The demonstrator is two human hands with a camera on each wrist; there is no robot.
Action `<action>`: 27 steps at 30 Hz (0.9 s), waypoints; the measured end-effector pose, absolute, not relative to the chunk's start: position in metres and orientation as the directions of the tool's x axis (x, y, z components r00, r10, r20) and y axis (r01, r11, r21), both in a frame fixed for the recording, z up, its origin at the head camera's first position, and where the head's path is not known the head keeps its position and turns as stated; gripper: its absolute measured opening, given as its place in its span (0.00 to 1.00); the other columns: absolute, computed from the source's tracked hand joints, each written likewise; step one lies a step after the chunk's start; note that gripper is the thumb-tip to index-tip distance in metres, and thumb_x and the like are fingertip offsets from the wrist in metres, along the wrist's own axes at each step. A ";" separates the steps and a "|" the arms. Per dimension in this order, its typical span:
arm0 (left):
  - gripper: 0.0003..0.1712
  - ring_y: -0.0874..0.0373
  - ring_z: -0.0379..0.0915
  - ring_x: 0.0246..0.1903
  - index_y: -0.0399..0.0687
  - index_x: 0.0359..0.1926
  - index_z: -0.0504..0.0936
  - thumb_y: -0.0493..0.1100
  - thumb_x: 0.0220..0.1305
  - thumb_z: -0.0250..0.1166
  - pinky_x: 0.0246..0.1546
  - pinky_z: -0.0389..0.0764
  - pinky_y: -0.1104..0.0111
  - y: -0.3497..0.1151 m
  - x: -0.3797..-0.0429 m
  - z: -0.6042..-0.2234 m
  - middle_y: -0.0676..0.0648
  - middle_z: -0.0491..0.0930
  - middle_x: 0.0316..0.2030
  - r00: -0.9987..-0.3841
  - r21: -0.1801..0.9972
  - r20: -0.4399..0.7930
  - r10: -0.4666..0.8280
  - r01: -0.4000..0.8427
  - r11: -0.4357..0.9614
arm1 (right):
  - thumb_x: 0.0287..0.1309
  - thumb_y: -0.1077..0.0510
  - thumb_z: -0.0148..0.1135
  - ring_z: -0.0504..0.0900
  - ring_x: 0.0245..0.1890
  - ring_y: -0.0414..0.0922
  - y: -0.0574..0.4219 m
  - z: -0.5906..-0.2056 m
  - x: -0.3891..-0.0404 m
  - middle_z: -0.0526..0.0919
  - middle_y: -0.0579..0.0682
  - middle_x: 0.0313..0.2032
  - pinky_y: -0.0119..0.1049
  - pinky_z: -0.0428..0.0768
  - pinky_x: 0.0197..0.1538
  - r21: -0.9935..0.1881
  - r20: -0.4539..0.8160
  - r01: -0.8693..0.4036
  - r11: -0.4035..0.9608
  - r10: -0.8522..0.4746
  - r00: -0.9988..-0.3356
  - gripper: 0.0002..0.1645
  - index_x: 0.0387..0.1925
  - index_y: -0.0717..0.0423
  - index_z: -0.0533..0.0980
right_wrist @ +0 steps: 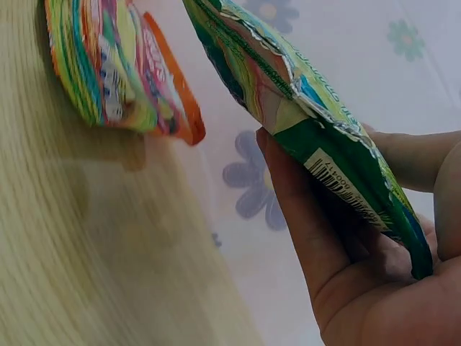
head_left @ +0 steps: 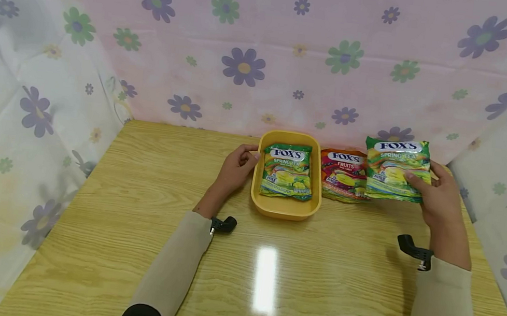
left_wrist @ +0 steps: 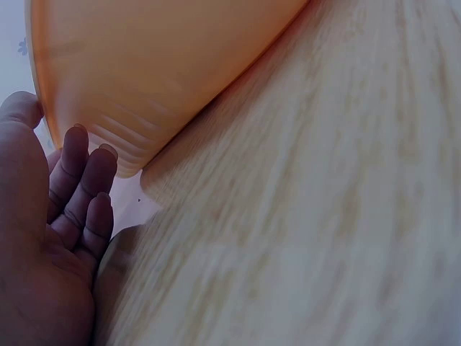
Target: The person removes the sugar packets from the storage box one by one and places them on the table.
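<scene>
The head view is showing your held Spring Tea packet point(head_left: 393, 166) hanging above the table near its right far side, upright, its front facing you. Your right hand point(head_left: 445, 198) is pinching its right edge, thumb across the front and fingers behind. Your left hand point(head_left: 235, 169) is gripping the left rim of the yellow tray point(head_left: 285, 211), thumb over the edge and fingers outside. The wood-grain table point(head_left: 328, 281) is lying beneath, catching a bright reflection point(head_left: 265, 279) nearest you. A pink flowered cloth point(head_left: 278, 25) is rising along the far edge, with paler flowered cloths point(head_left: 3, 129) flanking both sides. Inside the tray, a second Spring Tea packet point(head_left: 286, 175) is lying face up. Just right of the tray, a red Fruits packet point(head_left: 342, 174) is resting on the table; your raised packet is covering its right end in the head view, though the right wrist view is showing the two apart.
</scene>
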State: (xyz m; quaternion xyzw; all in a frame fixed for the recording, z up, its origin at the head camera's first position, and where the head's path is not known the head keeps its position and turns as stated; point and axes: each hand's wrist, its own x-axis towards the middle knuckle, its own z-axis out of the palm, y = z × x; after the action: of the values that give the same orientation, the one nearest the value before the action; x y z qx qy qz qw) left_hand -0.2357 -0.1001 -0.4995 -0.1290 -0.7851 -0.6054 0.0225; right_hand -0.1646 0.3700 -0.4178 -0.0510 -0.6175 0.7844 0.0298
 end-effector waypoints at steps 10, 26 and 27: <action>0.22 0.48 0.79 0.41 0.41 0.70 0.76 0.46 0.83 0.58 0.50 0.76 0.58 -0.098 -0.235 -0.498 0.36 0.83 0.38 -0.970 0.943 0.184 0.160 0.220 0.250 | 0.71 0.68 0.65 0.91 0.33 0.38 0.386 -0.433 -0.167 0.90 0.43 0.36 0.29 0.86 0.34 -0.958 -0.110 0.060 -0.279 0.168 -0.980 0.24 0.60 0.48 0.68; 0.24 0.51 0.81 0.43 0.47 0.69 0.77 0.53 0.82 0.60 0.53 0.78 0.57 -0.102 -0.236 -0.499 0.41 0.85 0.39 -0.963 0.942 0.194 0.189 0.236 0.237 | 0.69 0.69 0.67 0.88 0.35 0.35 0.400 -0.459 -0.168 0.89 0.39 0.39 0.29 0.85 0.34 -0.942 -0.168 0.072 -0.328 0.276 -0.946 0.32 0.72 0.51 0.73; 0.24 0.51 0.81 0.43 0.47 0.70 0.77 0.53 0.82 0.60 0.54 0.78 0.57 -0.102 -0.237 -0.499 0.41 0.85 0.39 -0.962 0.941 0.194 0.190 0.237 0.241 | 0.69 0.68 0.68 0.88 0.34 0.34 0.400 -0.461 -0.168 0.89 0.38 0.38 0.28 0.85 0.33 -0.945 -0.180 0.082 -0.318 0.291 -0.940 0.34 0.73 0.51 0.72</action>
State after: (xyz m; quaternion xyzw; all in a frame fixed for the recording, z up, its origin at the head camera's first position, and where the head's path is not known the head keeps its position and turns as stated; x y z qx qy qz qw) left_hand -0.2365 -0.1019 -0.4993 -0.1357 -0.7875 -0.6009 0.0194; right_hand -0.1684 0.4002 -0.4612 -0.1609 -0.5804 0.7956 0.0656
